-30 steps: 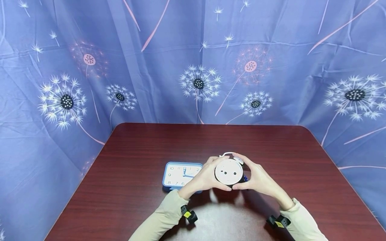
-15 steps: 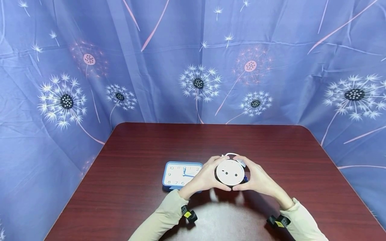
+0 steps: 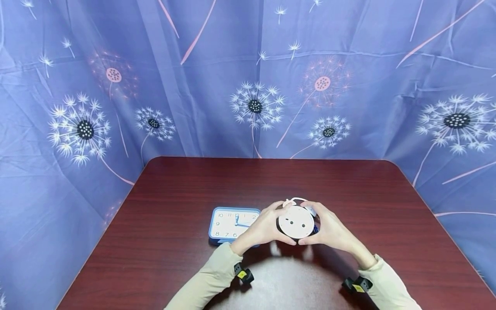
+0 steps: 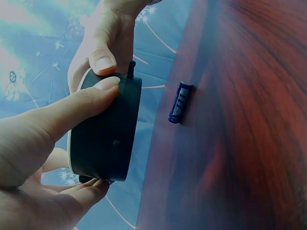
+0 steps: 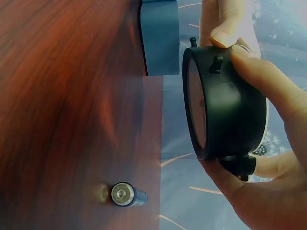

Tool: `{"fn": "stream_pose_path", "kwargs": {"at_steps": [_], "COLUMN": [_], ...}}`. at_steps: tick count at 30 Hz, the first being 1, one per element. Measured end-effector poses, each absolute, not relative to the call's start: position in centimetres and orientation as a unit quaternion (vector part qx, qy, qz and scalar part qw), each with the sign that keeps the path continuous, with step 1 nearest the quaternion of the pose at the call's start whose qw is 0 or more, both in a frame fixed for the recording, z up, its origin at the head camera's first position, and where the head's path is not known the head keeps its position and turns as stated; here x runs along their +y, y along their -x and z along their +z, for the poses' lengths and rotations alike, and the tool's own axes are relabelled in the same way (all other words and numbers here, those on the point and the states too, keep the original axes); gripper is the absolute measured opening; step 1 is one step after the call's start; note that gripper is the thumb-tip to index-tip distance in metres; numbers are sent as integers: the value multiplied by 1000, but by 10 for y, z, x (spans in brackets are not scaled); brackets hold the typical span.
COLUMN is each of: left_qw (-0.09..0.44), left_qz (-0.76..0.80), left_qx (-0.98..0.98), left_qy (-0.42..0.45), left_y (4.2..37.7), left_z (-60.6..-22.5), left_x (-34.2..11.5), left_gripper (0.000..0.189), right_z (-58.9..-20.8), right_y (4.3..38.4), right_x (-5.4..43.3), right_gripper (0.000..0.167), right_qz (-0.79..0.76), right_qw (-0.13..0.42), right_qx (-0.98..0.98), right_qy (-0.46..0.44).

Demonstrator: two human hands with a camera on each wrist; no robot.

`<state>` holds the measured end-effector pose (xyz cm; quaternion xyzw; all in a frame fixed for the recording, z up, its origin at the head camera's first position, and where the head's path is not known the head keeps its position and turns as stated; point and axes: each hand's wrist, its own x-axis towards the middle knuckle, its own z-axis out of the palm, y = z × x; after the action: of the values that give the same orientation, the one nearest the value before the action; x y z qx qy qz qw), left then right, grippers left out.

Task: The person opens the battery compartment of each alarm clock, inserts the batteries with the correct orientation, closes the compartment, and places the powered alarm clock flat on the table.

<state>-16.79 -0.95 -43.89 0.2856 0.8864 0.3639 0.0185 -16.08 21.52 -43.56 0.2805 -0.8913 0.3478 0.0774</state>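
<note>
1. Black-cased round clock (image 3: 296, 224), white back: in the grip, left hand (image 3: 267, 224) and right hand (image 3: 329, 226) curled round opposite sides.
2. Handling, judged: light, stiff, smooth; front perhaps fragile; best held by the casing wall.
3. Blue battery (image 4: 179, 102): lying on table (image 3: 186, 185) below the grip.
4. Obscured: front unreadable; blue clock (image 3: 228, 225), left of grip, partly covered by left hand.

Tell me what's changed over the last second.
The twin-bell alarm clock has turned slightly clockwise in the head view: its white handle has shifted right, and a white bell now shows by the left hand. That hand and the right hand kept hold of it; the blue rectangular clock stayed put.
</note>
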Motion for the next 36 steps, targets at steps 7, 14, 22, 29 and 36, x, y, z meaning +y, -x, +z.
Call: {"fn": "stream_pose_path", "kwargs": {"at_steps": [7, 14, 22, 29, 36], "left_qw": [27, 32, 32, 28, 45], "left_qz": [357, 353, 339, 334, 327], "left_qx": [886, 888, 893, 896, 904], "left_qy": [-295, -293, -293, -293, -271], "left_y": [170, 171, 172, 173, 172], "left_z": [-440, -440, -443, -446, -446], "left_x": [-8, -5, -2, -1, 1], "left_gripper": [109, 114, 116, 116, 116], "right_z": [-437, -438, -441, -446, -449], "right_y": [160, 160, 160, 161, 162], "right_x": [216, 216, 215, 214, 213], "right_gripper": [90, 89, 88, 90, 90], "right_qz": [338, 345, 340, 331, 337], "right_qw": [92, 89, 86, 93, 85], "right_qx": [-893, -892, -898, -901, -901], "right_qy": [-283, -278, -265, -265, -258]}}
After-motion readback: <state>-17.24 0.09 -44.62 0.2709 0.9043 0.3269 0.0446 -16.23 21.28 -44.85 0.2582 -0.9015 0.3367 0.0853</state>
